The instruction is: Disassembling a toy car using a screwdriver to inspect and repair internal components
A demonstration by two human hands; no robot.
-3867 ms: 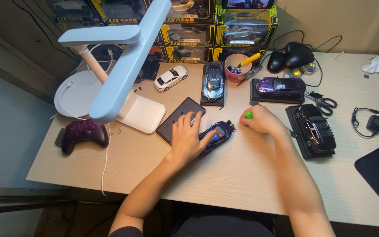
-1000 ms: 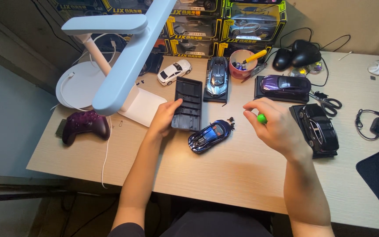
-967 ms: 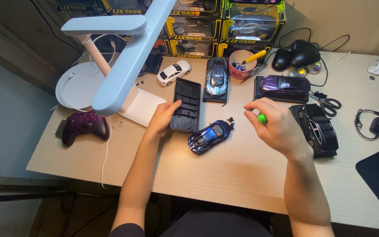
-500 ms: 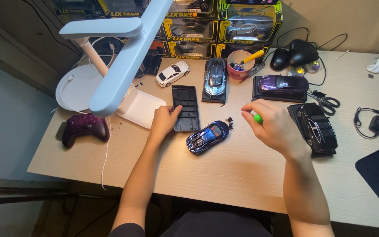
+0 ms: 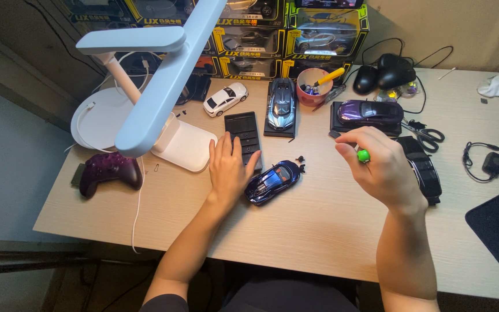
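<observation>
My left hand (image 5: 229, 166) lies flat on the desk, fingertips resting on the near end of a black rectangular base plate (image 5: 242, 129). Just to its right sits a small blue toy car (image 5: 273, 181), with a tiny black part (image 5: 300, 159) loose beside its front. My right hand (image 5: 379, 169) hovers to the right of the car, fingers closed on a small tool with a green handle tip (image 5: 364, 155).
White desk lamp (image 5: 148, 86) at left, dark purple game controller (image 5: 110, 170) near the left edge. At the back: white toy car (image 5: 225, 98), grey-blue car on a base (image 5: 281, 105), purple car (image 5: 368, 111), pink cup (image 5: 314, 86), boxed model cars (image 5: 324, 34). Scissors (image 5: 425, 132), black car (image 5: 423, 169).
My left hand slid the black base plate away from the blue car toward the back, then settled at the plate's near end. My right hand lifted slightly with the green-tipped tool.
</observation>
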